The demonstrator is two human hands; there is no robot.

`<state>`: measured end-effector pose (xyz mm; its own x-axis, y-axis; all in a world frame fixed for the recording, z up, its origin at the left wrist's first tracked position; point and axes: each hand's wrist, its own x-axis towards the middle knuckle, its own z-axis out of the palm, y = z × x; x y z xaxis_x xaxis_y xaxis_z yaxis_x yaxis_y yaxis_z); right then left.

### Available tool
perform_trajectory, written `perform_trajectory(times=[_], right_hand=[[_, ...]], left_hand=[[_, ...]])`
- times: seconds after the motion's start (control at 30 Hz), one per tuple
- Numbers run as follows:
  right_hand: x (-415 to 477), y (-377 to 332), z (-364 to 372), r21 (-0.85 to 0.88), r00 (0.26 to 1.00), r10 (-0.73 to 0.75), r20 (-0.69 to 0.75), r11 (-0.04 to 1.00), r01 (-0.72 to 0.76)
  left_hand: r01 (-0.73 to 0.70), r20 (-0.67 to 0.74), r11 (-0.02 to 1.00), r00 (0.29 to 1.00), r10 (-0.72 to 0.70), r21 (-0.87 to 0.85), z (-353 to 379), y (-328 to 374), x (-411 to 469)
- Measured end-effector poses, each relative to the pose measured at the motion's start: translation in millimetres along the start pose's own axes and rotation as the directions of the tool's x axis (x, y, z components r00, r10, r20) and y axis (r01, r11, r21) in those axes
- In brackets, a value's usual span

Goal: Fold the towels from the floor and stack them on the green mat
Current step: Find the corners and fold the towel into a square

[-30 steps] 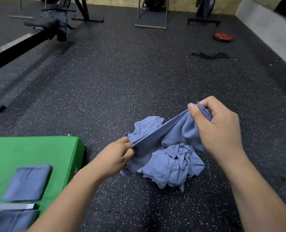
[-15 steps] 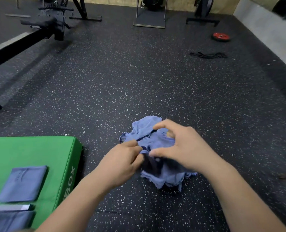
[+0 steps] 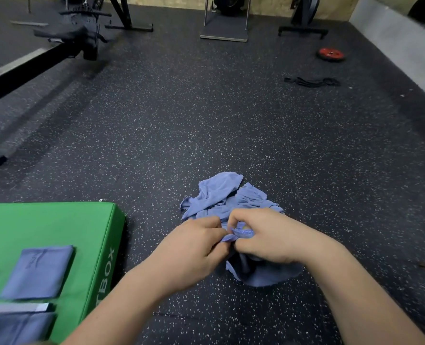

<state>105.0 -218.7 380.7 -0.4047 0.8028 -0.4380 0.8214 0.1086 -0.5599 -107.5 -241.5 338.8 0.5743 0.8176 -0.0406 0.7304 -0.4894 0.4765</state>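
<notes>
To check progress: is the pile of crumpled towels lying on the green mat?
No, the crumpled towel pile lies on the dark speckled floor, beside the green mat and not on it.

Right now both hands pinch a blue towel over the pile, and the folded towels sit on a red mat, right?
No, the head view shows the mat is green, not red. The rest is right: left hand and right hand pinch the towel.

Left hand [image 3: 194, 247] and right hand [image 3: 268, 235] pinching one blue towel edge [image 3: 239, 234] (over the crumpled pile [image 3: 221, 192]).
</notes>
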Motion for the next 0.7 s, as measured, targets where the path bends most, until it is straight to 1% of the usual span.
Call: perform_trajectory(times=[0.07,0.17,0.2,0.3,0.47,0.53,0.6,0.7], right_hand=[[0,-2,1,-0.005,0.999,-0.007,0.039,1.000,0.007],[1,-4,3,0.035,0.993,0.000,0.121,0.999,-0.004],[3,-3,3,0.015,0.993,0.002,0.118,1.000,-0.004],[5,-3,2,-0.046,0.999,0.002,0.046,0.999,0.000],[6,5,-3,-0.123,0.994,0.051,-0.099,0.990,-0.063],[6,8,-3,-0.159,0.988,0.063,-0.142,0.983,-0.086],[5,11,-3,-0.161,0.979,0.086,-0.184,0.980,-0.116],[5,11,-4,-0.167,0.970,0.092,-0.225,0.977,-0.131]], left_hand=[[-0.012,-0.017,1.000,1.000,0.012,0.006,1,0,-2],[-0.034,-0.038,0.999,0.999,0.033,-0.021,1,-1,-3],[-0.036,-0.033,0.999,0.999,0.035,-0.027,1,-1,-4],[-0.023,-0.027,0.999,0.999,0.021,-0.042,1,-5,-4],[0.020,-0.113,1.000,0.993,-0.021,-0.005,-5,-12,-4],[0.081,-0.100,0.997,0.992,-0.079,0.017,-8,-15,-5],[0.155,-0.073,0.987,0.986,-0.151,0.052,-9,-16,-5],[0.265,-0.056,0.954,0.964,-0.259,0.144,-6,-19,-2]])
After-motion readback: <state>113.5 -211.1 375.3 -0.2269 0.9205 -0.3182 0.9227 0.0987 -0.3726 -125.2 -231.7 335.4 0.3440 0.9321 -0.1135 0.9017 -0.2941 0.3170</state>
